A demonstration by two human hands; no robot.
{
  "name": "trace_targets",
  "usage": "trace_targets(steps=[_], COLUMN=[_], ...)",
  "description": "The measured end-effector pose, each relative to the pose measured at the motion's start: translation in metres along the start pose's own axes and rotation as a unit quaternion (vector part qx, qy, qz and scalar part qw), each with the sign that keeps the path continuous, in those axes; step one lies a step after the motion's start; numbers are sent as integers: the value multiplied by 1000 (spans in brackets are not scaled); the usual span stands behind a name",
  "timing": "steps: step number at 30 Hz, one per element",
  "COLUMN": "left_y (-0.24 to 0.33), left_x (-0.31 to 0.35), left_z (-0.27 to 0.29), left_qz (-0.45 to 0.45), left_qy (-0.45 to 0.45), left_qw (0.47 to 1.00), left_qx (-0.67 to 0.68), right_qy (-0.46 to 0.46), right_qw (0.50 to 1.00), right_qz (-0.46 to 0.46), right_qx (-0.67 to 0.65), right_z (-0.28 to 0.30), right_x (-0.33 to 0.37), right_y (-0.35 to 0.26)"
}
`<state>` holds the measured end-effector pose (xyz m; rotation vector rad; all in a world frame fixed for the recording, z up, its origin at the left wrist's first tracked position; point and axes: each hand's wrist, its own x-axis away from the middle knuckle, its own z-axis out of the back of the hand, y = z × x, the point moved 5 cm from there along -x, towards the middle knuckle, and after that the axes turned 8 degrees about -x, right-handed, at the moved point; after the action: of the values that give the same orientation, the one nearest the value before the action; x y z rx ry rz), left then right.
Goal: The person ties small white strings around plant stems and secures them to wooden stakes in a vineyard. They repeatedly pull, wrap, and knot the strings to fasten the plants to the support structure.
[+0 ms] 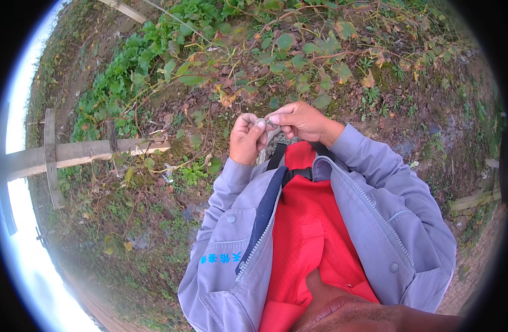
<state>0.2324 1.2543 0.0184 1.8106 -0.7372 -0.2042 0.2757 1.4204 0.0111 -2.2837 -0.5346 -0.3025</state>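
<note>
Both hands meet in front of my chest, fingertips almost touching. My left hand [247, 139] is closed, with its thumb pressed against the curled fingers. From the right, my right hand [305, 123] comes in with thumb and forefinger pinched together. Between the two sets of fingertips is a small, thin, greyish thing [269, 122], too small to name. Just beyond the hands hang vine stems with green and browning leaves [284, 41].
Wooden beams [88, 156] cross at the left, one end reaching toward the vines. A thin wire [174, 16] runs at the top. Leafy green plants [129, 63] grow at the far left. Weeds and dry leaves cover the soil; a wooden piece [475, 200] lies at the right.
</note>
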Motion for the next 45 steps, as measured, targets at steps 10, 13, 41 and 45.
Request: trace_targets(steps=[10,13,41,45], left_y=[17,21,20,31], left_x=[8,8,2,-1], left_z=[-5,-3,15,5], left_qz=[-106,-122,-17,-132], left_qy=[-41,-35,152,139], left_qw=[976,965,965,958], left_qx=[-186,-231,-211,-211], right_qy=[-35,-55,26,43], right_qw=[988,991,998,990], right_qz=[-54,-61,55,39], right_qx=[137,102,24,132], right_z=[-6,-12,8,7], right_x=[6,8,1,-1], right_y=[-22,-25,-25,-20])
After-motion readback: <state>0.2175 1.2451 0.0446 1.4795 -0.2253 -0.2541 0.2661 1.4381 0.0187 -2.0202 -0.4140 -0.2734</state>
